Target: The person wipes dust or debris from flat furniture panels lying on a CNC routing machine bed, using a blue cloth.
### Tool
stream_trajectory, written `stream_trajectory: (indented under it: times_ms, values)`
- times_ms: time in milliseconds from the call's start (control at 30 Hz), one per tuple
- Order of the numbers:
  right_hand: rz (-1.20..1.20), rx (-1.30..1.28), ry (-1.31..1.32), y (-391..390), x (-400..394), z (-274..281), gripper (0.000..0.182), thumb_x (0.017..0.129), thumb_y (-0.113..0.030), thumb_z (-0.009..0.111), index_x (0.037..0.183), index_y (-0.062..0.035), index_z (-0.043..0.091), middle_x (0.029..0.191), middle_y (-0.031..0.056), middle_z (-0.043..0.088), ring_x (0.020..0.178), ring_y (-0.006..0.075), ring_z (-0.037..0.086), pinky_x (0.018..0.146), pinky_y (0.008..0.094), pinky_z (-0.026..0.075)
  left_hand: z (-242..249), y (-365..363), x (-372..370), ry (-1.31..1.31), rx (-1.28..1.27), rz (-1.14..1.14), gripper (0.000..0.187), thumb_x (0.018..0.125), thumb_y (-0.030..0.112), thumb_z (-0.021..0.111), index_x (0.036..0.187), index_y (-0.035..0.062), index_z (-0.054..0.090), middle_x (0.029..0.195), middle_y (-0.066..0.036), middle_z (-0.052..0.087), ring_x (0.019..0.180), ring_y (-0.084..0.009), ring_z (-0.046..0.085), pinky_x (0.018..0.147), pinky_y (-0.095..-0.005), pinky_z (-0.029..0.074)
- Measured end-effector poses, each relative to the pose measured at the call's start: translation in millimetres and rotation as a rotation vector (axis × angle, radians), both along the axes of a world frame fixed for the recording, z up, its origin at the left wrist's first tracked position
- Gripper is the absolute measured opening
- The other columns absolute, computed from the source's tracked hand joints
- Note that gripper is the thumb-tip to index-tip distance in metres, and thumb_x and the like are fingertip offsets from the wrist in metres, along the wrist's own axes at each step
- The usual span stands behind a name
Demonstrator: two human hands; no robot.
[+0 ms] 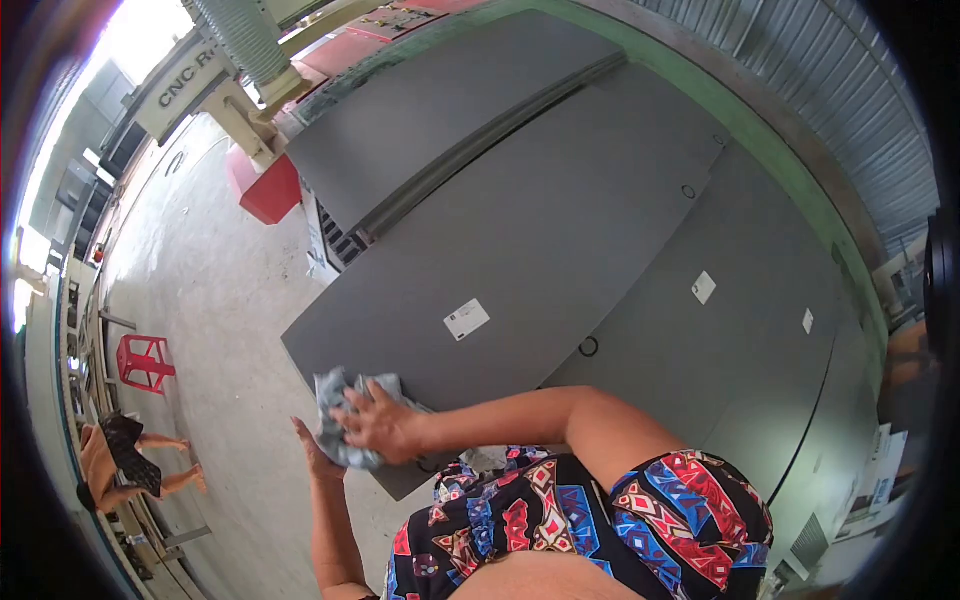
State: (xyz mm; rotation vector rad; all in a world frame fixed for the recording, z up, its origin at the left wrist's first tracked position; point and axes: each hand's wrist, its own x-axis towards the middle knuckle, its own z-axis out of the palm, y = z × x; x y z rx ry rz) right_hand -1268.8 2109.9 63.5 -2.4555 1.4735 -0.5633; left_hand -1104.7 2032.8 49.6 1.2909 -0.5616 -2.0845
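Observation:
A crumpled grey-blue cloth lies at the near left edge of a large dark grey panel. On top of the cloth, my right hand rests with its fingers spread, pressing it against the panel. My left hand is just left of the cloth, at the panel's edge, with its thumb apart from the other fingers; part of it is hidden by the cloth. A white label is on the panel, ahead of my right hand.
More grey panels with white labels lie to the right. A CNC machine stands at the upper left, near a red box. A red stool and another person are at the left.

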Motion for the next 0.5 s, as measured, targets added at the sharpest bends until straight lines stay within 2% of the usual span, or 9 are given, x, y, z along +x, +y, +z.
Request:
stream_trajectory:
  times_ms: [100, 133, 200, 267, 367, 467, 500]
  values:
    - [0.026, 0.001, -0.071, 52.5, -20.2, -6.8, 0.046, 0.065, -0.019, 0.066, 0.111, -0.0183, 0.063, 0.141, 0.0152, 0.034, 0.129, 0.0402, 0.028, 0.097, 0.0627, 0.027, -36.6, -19.4, 34.8, 0.021, -0.036, -0.203, 0.075, 0.083, 0.071, 0.036, 0.116, 0.0058, 0.056, 0.103, -0.010, 0.065, 0.092, -0.0230, 0.063, 0.074, -0.0364, 0.052]
    - [-0.029, 0.012, -0.076, 68.2, -35.2, -5.9, 0.046, 0.064, -0.018, 0.067, 0.109, -0.0185, 0.063, 0.141, 0.0146, 0.034, 0.129, 0.0397, 0.029, 0.096, 0.0626, 0.028, -45.9, -26.1, 45.9, 0.125, -0.018, -0.283, 0.068, 0.089, 0.059, 0.040, 0.127, 0.0033, 0.046, 0.125, -0.013, 0.053, 0.113, -0.0284, 0.053, 0.092, -0.0418, 0.047]
    - [-0.147, 0.027, -0.086, 97.1, -74.4, 0.3, 0.045, 0.061, -0.017, 0.068, 0.106, -0.0188, 0.064, 0.141, 0.0136, 0.035, 0.128, 0.0388, 0.030, 0.096, 0.0623, 0.028, -36.4, -20.0, 36.7, 0.092, -0.120, -0.330, 0.060, 0.092, 0.051, 0.040, 0.129, 0.0041, 0.043, 0.128, -0.012, 0.051, 0.113, -0.0282, 0.053, 0.092, -0.0423, 0.047]
    - [-0.339, 0.027, -0.100, 123.2, -116.7, 4.2, 0.046, 0.057, -0.018, 0.071, 0.103, -0.0197, 0.065, 0.140, 0.0107, 0.036, 0.124, 0.0379, 0.035, 0.095, 0.0591, 0.031, -19.2, -13.4, 19.2, 0.093, -0.184, -0.344, 0.048, 0.095, 0.037, 0.040, 0.131, 0.0057, 0.041, 0.128, -0.010, 0.051, 0.113, -0.0277, 0.053, 0.091, -0.0419, 0.048]
    - [-0.715, 0.003, -0.010, 163.8, -182.8, 17.3, 0.048, 0.054, -0.020, 0.074, 0.101, -0.0206, 0.066, 0.136, 0.0086, 0.041, 0.118, 0.0364, 0.040, 0.093, 0.0539, 0.035, -20.2, -13.1, 6.8, 0.059, -0.123, -0.260, 0.046, 0.095, 0.035, 0.043, 0.132, 0.0079, 0.041, 0.121, -0.010, 0.056, 0.107, -0.0248, 0.057, 0.084, -0.0396, 0.052]
    - [-1.117, -0.085, 0.058, 201.6, -239.1, 3.8, 0.044, 0.054, -0.022, 0.075, 0.097, -0.0186, 0.067, 0.130, 0.0073, 0.046, 0.111, 0.0331, 0.046, 0.088, 0.0459, 0.041, -29.7, -22.5, 13.3, 0.129, -0.106, -0.340, 0.043, 0.094, 0.032, 0.046, 0.129, 0.0071, 0.044, 0.121, -0.010, 0.055, 0.110, -0.0252, 0.055, 0.085, -0.0405, 0.051]
    - [-1.249, -0.066, -0.006, 213.5, -252.1, 9.4, 0.043, 0.054, -0.020, 0.075, 0.096, -0.0178, 0.067, 0.125, 0.0072, 0.050, 0.107, 0.0327, 0.049, 0.086, 0.0438, 0.043, -33.8, -25.1, 17.0, 0.121, -0.118, -0.350, 0.043, 0.094, 0.031, 0.047, 0.128, 0.0064, 0.045, 0.120, -0.010, 0.056, 0.109, -0.0253, 0.056, 0.085, -0.0405, 0.051]
